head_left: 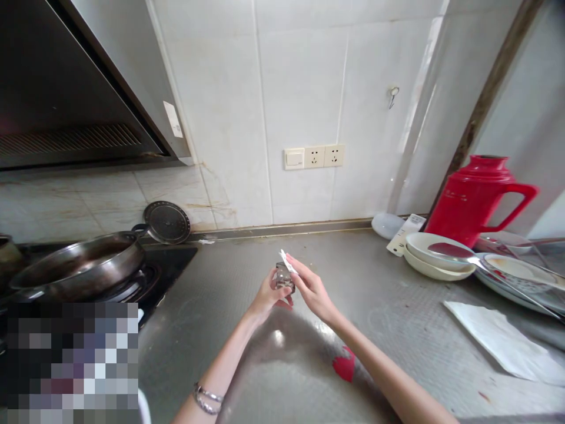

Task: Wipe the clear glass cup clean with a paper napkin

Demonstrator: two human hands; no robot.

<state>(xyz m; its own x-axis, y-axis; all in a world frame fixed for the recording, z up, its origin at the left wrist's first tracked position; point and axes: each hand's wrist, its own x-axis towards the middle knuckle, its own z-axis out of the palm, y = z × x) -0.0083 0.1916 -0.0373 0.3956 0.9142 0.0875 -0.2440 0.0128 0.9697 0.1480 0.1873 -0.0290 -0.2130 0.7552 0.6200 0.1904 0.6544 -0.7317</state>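
Note:
My left hand (pixel 265 297) is closed around a small, dark see-through glass jar (pixel 285 278), held above the steel counter (pixel 247 265). A white tissue (pixel 286 260) is pinched in my right hand (pixel 312 288). It lies against the upper edge of the jar, and the right fingers partly cover it. What is inside the jar is too small to make out. On the counter below my right forearm is a red patch (pixel 343 364), partly hidden by the arm.
At the left, a steel pan (pixel 83 265) sits on the black stove (pixel 172 265), under a range hood (pixel 88 82). To the right are a red thermos (pixel 468 197), stacked bowls (pixel 435 268), a metal ladle (pixel 454 250), plates and a white paper sheet (pixel 498 338). Tiled wall with sockets (pixel 324 156) rises behind.

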